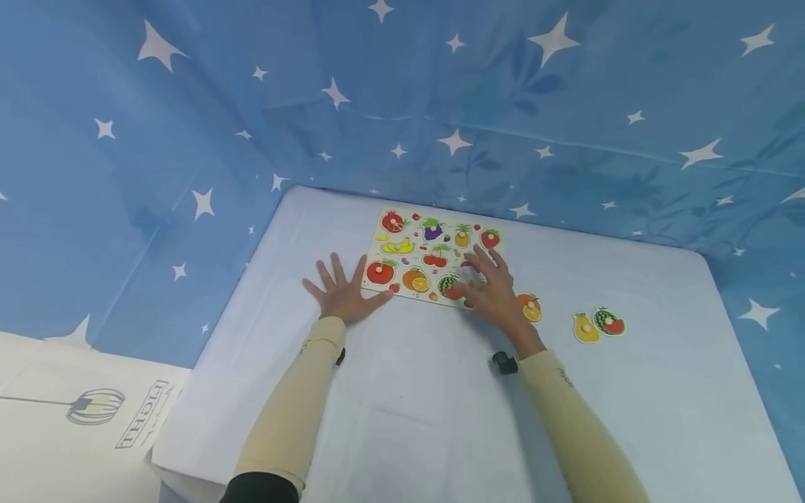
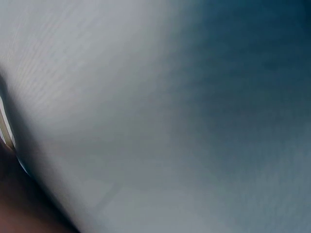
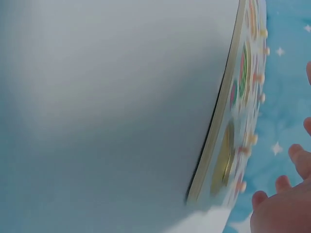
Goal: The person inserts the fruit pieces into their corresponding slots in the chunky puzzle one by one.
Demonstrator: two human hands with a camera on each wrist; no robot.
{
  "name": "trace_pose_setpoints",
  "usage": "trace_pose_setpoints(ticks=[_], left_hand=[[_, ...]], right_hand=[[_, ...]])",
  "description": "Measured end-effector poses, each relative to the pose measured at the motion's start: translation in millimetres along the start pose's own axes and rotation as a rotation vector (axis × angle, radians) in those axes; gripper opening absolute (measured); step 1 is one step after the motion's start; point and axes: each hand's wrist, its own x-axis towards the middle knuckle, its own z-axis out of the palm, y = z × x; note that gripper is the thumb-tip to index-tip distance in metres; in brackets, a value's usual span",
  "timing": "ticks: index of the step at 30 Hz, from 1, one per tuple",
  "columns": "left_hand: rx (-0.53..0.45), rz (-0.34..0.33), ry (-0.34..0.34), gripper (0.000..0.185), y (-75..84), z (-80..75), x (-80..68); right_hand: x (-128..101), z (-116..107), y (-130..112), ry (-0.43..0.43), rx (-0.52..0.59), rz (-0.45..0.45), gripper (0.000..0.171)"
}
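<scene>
A fruit peg-puzzle board (image 1: 410, 225) lies at the far middle of the white-covered table (image 1: 434, 412), with several fruit pieces seated in it. My left hand (image 1: 342, 293) lies flat on the cloth beside the board's near left corner, fingers spread, thumb at the board's edge. My right hand (image 1: 493, 290) rests over the board's near right part, fingers straight and spread, hiding what is under it. An orange piece (image 1: 531, 308) lies just right of that hand. The right wrist view shows the board's edge (image 3: 221, 116) and my fingertips (image 3: 297, 160). The left wrist view is blurred cloth.
A pear piece (image 1: 585, 328) and a watermelon piece (image 1: 609, 322) lie loose on the cloth to the right. Blue star-patterned fabric (image 1: 440, 84) walls the table at the back and sides. A cardboard box (image 1: 75, 412) sits off the table's near left corner.
</scene>
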Motion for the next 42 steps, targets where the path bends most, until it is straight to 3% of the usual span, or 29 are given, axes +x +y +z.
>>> trace_pose_setpoints(ticks=[7,15,23,31,42], left_hand=[[0.003,-0.003,0.000,0.114,-5.1,0.7,-0.2],[0.002,-0.008,0.004,0.114,-10.8,4.0,-1.8],[-0.011,-0.029,-0.058,0.113,-2.0,-13.5,-11.1],[-0.020,0.004,-0.013,0.114,-6.7,-1.7,-4.0],[-0.022,0.002,-0.028,0.113,3.4,-6.1,-4.1]], right_hand=[[-17.4,-21.9,20.4,0.031,-0.033,0.112,0.064],[-39.5,-40.0,43.5,0.062,-0.080,0.172,0.064],[-55.2,-54.2,58.9,0.021,-0.110,0.280,0.066],[-63.9,-58.9,73.3,0.003,-0.110,0.307,0.043],[-65.6,-63.2,83.4,0.051,-0.086,0.336,0.030]])
